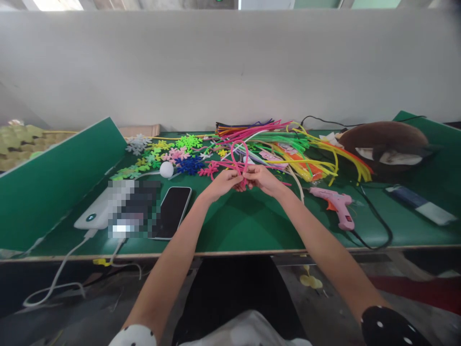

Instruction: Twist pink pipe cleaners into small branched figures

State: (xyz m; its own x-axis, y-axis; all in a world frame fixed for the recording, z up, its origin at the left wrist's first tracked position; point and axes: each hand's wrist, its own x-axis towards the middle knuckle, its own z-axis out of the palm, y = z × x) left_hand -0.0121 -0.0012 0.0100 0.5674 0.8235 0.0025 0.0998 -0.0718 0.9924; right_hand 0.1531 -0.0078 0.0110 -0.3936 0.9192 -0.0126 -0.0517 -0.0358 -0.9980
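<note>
With the two hands as the clock's center and twelve toward the wall, a white device (94,211) with a cable plugged in lies at half past eight, on the green table (248,230); the dark thing beside it is blurred. Plastic snowflakes (189,142) in gray, green, yellow, pink and blue spread between nine and ten o'clock. A white ball (166,169) sits among their near edges, just past nine. A black-screened phone (173,211) lies between eight and nine.

The left hand (226,183) is closed in a pinch, thumb against fingers, on a pink pipe cleaner (239,142), which is raised just over the table, its loop pointing to twelve. The right hand (262,179) pinches the same piece just beside the left, its fingers nearly touching the other's, where the strands cross.

Loose pipe cleaners (266,132) of many colors are heaped from twelve to past two. A pink glue gun (336,201) rests at half past three, a brown cushion-like thing (385,137) between two and three, and a packet (419,204) just past three.
</note>
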